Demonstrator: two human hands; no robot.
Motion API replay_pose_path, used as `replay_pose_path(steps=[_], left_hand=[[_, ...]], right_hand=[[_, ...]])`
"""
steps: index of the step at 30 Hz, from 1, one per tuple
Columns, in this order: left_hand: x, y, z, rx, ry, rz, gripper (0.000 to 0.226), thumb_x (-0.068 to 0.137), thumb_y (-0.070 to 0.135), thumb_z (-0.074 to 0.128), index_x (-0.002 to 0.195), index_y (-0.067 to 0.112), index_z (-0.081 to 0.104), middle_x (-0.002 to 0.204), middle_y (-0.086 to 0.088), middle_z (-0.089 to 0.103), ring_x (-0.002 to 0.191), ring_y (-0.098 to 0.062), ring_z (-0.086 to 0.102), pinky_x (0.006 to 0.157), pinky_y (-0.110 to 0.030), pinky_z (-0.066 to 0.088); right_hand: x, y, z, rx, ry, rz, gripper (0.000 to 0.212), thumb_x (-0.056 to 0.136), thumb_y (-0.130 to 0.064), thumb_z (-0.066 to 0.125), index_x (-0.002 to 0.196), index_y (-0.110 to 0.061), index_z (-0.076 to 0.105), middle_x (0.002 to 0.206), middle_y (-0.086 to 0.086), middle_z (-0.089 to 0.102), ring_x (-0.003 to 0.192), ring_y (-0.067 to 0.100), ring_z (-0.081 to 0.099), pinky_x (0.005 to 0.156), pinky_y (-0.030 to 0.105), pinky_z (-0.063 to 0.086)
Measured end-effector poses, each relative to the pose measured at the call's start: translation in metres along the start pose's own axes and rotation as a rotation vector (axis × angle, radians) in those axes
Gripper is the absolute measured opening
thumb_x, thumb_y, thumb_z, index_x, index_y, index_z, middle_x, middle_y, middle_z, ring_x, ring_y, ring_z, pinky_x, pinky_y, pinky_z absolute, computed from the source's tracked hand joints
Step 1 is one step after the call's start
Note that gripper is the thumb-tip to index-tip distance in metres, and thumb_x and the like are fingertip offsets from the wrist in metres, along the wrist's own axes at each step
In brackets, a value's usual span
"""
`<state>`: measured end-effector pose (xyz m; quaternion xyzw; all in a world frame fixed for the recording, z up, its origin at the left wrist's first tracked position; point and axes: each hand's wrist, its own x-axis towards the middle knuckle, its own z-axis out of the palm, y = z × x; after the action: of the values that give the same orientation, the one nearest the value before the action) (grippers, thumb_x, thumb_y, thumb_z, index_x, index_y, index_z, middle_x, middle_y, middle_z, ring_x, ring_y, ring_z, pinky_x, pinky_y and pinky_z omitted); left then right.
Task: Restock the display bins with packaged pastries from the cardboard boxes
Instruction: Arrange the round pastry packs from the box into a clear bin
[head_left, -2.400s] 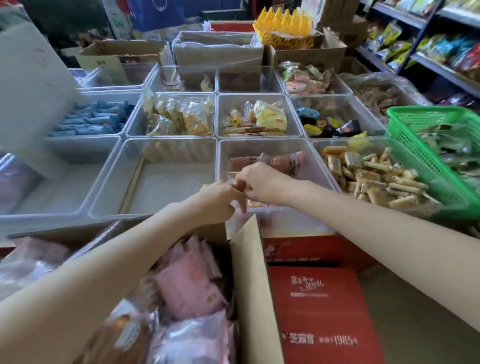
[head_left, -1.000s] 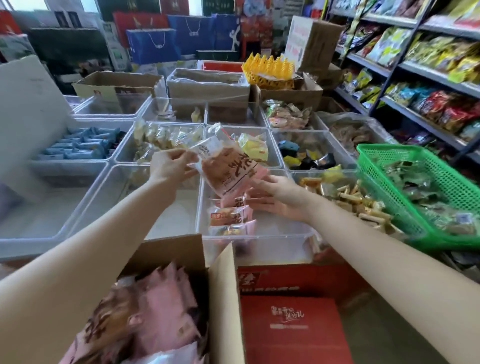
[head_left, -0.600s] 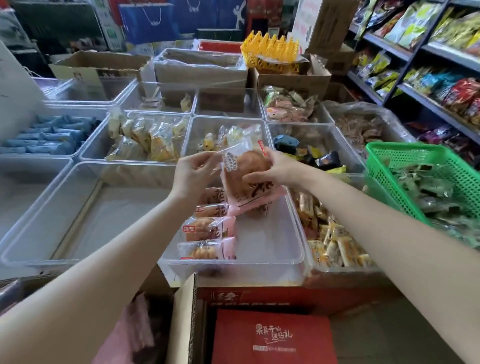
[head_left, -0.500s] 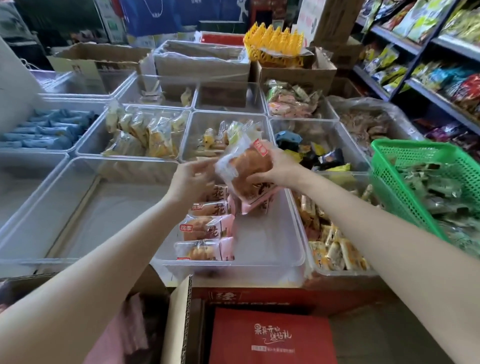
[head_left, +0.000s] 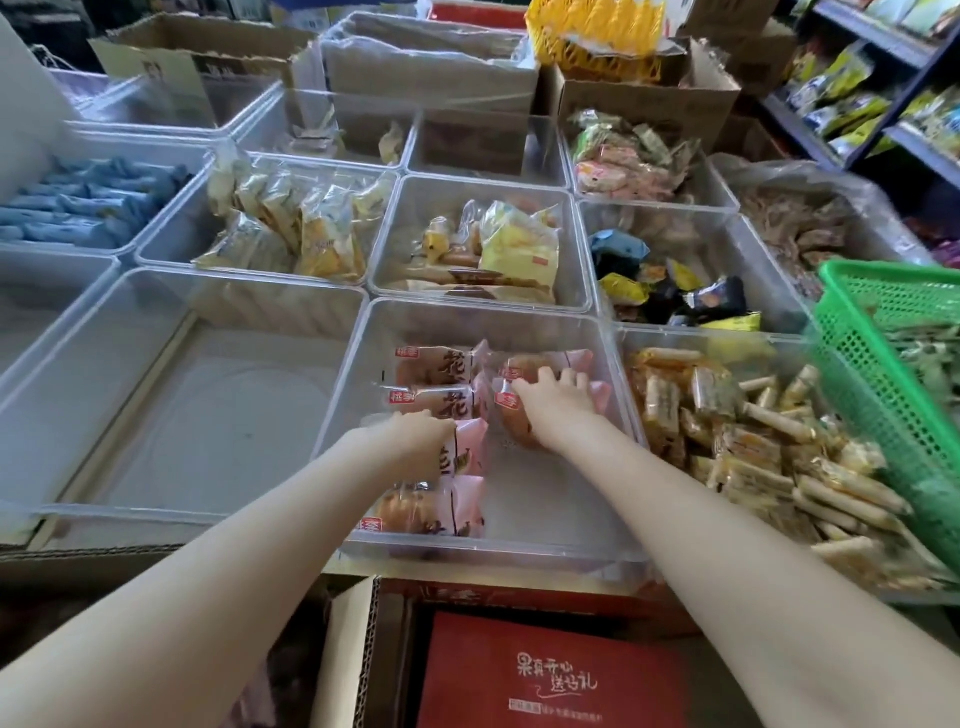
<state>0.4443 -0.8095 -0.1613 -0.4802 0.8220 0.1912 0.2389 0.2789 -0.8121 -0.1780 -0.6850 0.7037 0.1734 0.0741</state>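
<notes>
1. Right hand (head_left: 558, 402): arm extended, fingers spread flat, pressing a pink pastry packet (head_left: 514, 415) inside the clear bin (head_left: 618, 452).
2. Left hand (head_left: 415, 434): palm down on the packet row (head_left: 441, 405); grasp cannot be told.

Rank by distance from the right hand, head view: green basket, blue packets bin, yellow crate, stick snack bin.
From the right hand, nearest first:
1. Stick snack bin, the next bin on its right.
2. Green basket, farther right, overlapping that bin's edge.
3. Yellow crate, at the back, on the cardboard boxes.
4. Blue packets bin, far left, across the display.
</notes>
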Motion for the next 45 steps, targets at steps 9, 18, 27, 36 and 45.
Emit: replay_pose_path(steps=[9,18,27,36,45], left_hand=[[-0.009,-0.001,0.004,-0.005,0.115,0.0,0.061,0.088,0.004,0.047,0.145,0.02,0.03,0.146,-0.012,0.033,0.133,-0.03,0.034,0.106,-0.041,0.036],[-0.068,-0.016,-0.026,0.024,0.328,0.137,0.045,0.092,0.022,0.051,0.135,0.019,0.043,0.136,-0.007,0.045,0.118,-0.025,0.05,0.096,-0.041,0.045],[-0.211,-0.056,-0.013,-0.035,0.259,0.237,0.026,0.088,0.025,0.049,0.1,0.019,0.071,0.104,-0.004,0.068,0.098,-0.024,0.063,0.088,-0.03,0.048],[-0.287,-0.103,0.064,0.177,-0.01,0.26,0.023,0.085,0.022,0.056,0.105,0.019,0.067,0.109,0.001,0.066,0.098,-0.018,0.06,0.084,-0.028,0.049],[-0.305,-0.161,0.081,0.299,-0.028,-0.031,0.094,0.067,0.058,0.071,0.14,0.019,0.027,0.126,-0.008,0.053,0.117,-0.028,0.051,0.096,-0.038,0.044]], right_hand=[[-0.013,-0.006,-0.019,0.007,-0.047,0.062,0.046,0.101,-0.019,0.038,0.146,-0.018,0.029,0.151,0.013,0.015,0.141,0.033,0.011,0.112,0.044,0.018],[-0.07,-0.025,-0.074,0.348,0.194,-0.062,0.039,0.091,-0.005,0.045,0.129,-0.013,0.046,0.13,0.011,0.042,0.121,0.031,0.042,0.099,0.049,0.039],[-0.196,-0.127,-0.122,0.421,0.273,-0.426,0.023,0.09,-0.012,0.052,0.106,-0.011,0.068,0.11,0.006,0.068,0.103,0.02,0.06,0.089,0.028,0.044],[-0.247,-0.23,-0.07,0.197,-0.204,-0.37,0.03,0.091,-0.022,0.056,0.12,-0.011,0.06,0.117,0.006,0.063,0.108,0.022,0.057,0.078,0.025,0.044],[-0.251,-0.28,-0.066,0.35,-0.224,-0.377,0.042,0.092,-0.03,0.057,0.129,-0.011,0.051,0.126,0.008,0.058,0.112,0.023,0.056,0.094,0.031,0.044]])
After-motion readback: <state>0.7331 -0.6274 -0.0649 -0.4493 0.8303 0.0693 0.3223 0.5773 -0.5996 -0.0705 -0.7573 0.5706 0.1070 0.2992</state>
